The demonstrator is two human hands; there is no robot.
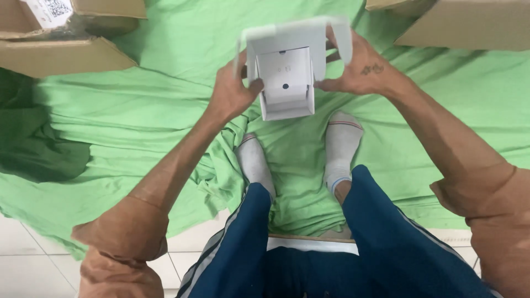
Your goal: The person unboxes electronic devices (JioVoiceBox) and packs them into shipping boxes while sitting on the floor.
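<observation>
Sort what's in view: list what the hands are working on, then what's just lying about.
In hand:
- small white box, flaps open
- left hand on its left side
- right hand on its right side

Lying about:
- green cloth spread on the floor
- brown cardboard boxes, top left and top right
- white floor tiles

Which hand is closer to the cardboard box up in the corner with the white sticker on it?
The left hand. It holds the left side of the white box, on the side toward that cardboard box. The right hand holds the white box's far side, farther away.
</observation>
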